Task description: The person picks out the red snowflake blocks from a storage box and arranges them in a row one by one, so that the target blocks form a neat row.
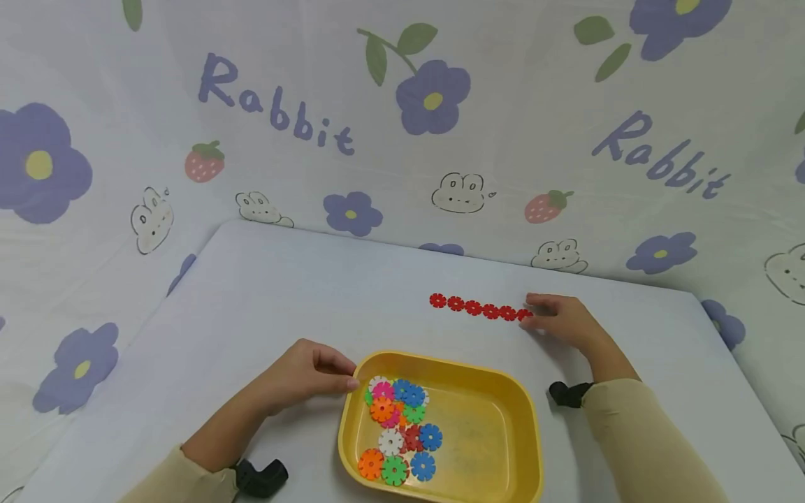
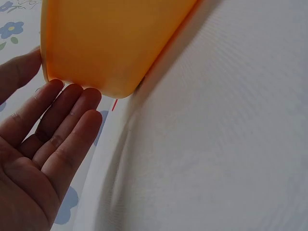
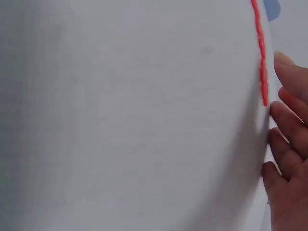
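A row of several red notched discs (image 1: 474, 307) lies on the white table, edge to edge. My right hand (image 1: 562, 321) is at the row's right end, thumb and forefinger spaced apart around the last disc and partly covering it. In the right wrist view the red row (image 3: 262, 57) runs up to the fingertips. My left hand (image 1: 309, 376) touches the upper left corner of a yellow tray (image 1: 440, 362) with thumb and fingertips. Extended fingers (image 2: 72, 144) meet the tray's outer wall (image 2: 115, 48) in the left wrist view.
Loose notched discs in blue, green, orange, pink, white and red, such as a green disc (image 1: 395, 470), lie in the tray's left half. A printed cloth (image 1: 390, 154) hangs behind the table (image 1: 302, 286). Black mounts (image 1: 260, 478) sit at both wrists.
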`<state>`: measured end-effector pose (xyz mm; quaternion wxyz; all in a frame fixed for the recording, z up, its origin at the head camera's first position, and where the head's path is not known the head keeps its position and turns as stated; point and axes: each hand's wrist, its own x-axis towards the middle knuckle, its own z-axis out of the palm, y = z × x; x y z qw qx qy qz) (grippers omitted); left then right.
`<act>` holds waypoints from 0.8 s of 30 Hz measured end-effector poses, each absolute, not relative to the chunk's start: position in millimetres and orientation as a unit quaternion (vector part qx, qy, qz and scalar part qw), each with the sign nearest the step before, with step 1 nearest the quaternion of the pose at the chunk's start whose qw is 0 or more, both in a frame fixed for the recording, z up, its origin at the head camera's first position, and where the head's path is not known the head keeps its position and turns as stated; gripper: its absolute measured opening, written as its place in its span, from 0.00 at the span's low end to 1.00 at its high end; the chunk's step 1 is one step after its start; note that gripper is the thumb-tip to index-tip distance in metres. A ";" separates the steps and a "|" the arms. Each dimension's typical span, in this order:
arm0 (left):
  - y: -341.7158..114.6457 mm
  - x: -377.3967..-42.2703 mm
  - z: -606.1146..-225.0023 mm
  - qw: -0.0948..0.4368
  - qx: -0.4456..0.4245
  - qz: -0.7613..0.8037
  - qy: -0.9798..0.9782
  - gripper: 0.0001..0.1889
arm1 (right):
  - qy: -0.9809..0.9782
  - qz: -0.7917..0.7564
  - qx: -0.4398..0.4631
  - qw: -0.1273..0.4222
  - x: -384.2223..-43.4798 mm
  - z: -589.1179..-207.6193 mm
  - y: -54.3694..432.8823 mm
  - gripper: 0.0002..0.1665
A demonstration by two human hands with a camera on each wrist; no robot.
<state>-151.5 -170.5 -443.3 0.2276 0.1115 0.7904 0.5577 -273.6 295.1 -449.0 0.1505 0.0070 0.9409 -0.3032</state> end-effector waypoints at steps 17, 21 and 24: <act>-172.2 -154.8 -442.0 0.231 0.136 0.569 0.777 0.18 | 0.840 -0.452 -0.250 0.164 -218.9 -351.0 174.0 0.15; -171.9 -153.0 -443.1 0.234 0.135 0.574 0.773 0.18 | 0.803 -0.444 -0.320 0.236 -199.9 -359.1 145.0 0.11; -171.8 -151.6 -444.3 0.239 0.135 0.578 0.768 0.19 | 0.779 -0.431 -0.341 0.302 -190.5 -372.7 128.9 0.09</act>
